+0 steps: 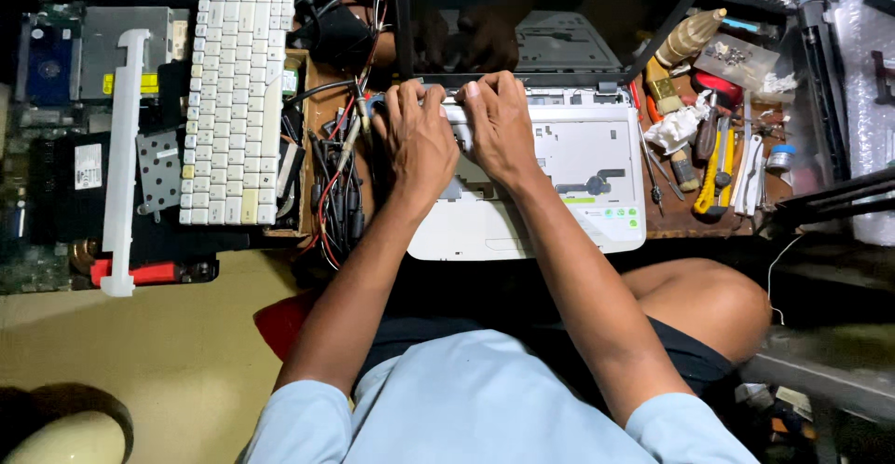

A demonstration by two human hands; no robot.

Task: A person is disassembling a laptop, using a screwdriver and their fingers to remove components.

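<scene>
A white laptop base [578,184] with its keyboard taken out lies open on a wooden bench, its dark screen [522,16] tilted back. My left hand [418,138] rests on the upper left of the base, fingers curled down at the hinge strip. My right hand [499,119] presses on the same strip beside it, fingertips near the hinge. Both hands touch the laptop's top edge; what lies under the fingers is hidden. The detached white keyboard [233,100] lies upright to the left.
A tangle of black and red cables [336,175] sits between keyboard and laptop. Screwdrivers, a yellow cutter [713,170] and a glue bottle [685,40] lie at right. A metal drive [121,49], a white plastic strip [121,166] and circuit boards lie at left.
</scene>
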